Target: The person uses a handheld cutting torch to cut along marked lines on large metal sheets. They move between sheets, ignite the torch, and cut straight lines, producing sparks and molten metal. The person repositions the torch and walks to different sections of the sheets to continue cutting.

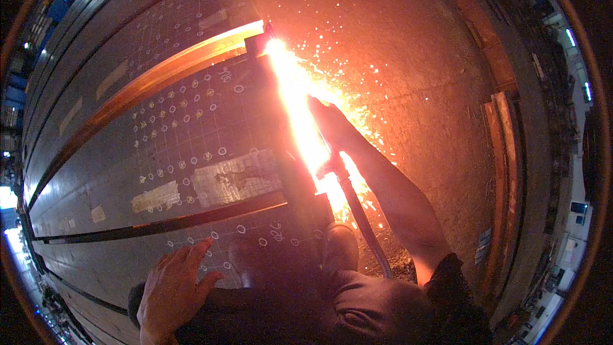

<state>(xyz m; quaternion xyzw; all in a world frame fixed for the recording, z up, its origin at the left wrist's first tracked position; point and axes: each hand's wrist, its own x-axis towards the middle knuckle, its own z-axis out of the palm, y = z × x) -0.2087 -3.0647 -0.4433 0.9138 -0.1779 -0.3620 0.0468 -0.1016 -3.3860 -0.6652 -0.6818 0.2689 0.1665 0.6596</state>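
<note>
My right hand is closed around a torch, though glare hides much of its grip. A hose runs from the torch down toward my legs. White-orange fire and sparks pour along the ends of steel beams, brightest near the end of a raised, orange-lit flange. Chalk circles, lines and marks cover the dark steel. Over the nearer steel, my left hand holds nothing, its fingers apart. The glare blots out the torch tip.
Sparks scatter over the brown floor to the right. Long rusty steel pieces lie beyond. Pale tape-like patches cover parts of the steel. A nearer flange rises from it. My clothed leg is close to the hose.
</note>
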